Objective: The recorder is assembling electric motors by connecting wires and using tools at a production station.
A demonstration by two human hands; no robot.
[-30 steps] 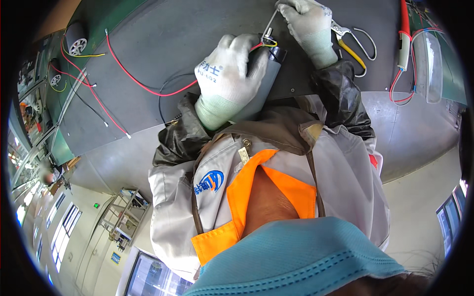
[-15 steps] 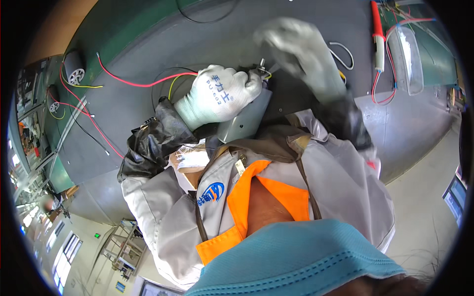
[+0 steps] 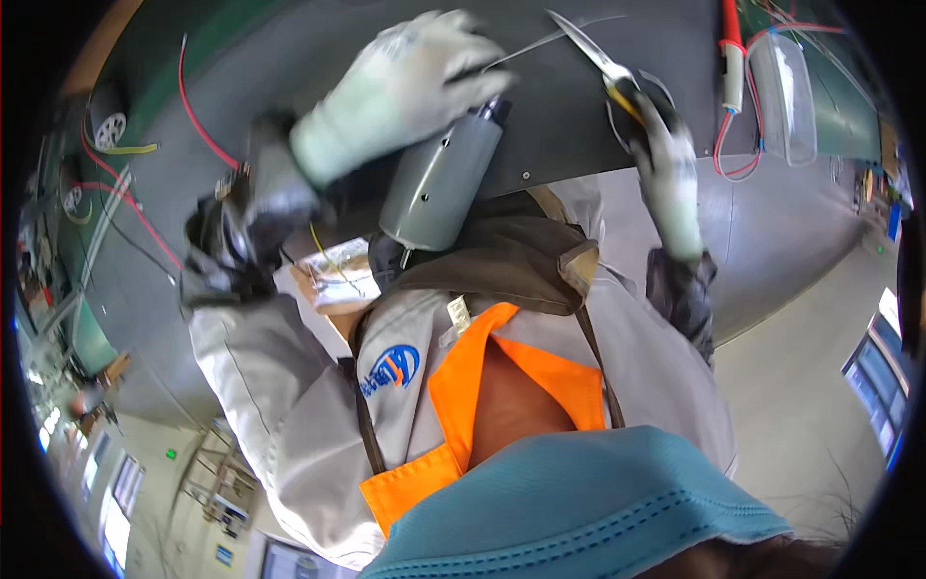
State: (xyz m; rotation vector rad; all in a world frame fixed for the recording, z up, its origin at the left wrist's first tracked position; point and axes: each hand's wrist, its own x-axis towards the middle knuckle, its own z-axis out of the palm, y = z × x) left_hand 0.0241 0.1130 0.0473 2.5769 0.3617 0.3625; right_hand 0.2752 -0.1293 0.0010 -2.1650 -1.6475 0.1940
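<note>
Scissors [image 3: 590, 46] with bright blades and a yellow-and-black handle are in my gloved right hand [image 3: 667, 159], their tips pointing away to the far left. My gloved left hand [image 3: 400, 92] is over the far end of a grey metal cylinder [image 3: 439, 188], which looks like a small motor housing. A thin pale strand [image 3: 555, 39] runs from its pinched fingers toward the blades. The cylinder lies tilted at the table's near edge, a short pin showing at its near end. Motion smears the left fingers a little.
Red wires [image 3: 198, 121] and a black-and-white motor [image 3: 108, 127] are on the left of the dark table [image 3: 569, 125]. On the right are a red-and-white tool [image 3: 732, 68] with a cord and a clear plastic box [image 3: 783, 101]. A shiny packet [image 3: 338, 270] sits near my waist.
My left hand has moved off the cylinder's side to its far end, uncovering it. My right hand has drawn back to the right and now shows scissors. The pale strand now stretches out.
</note>
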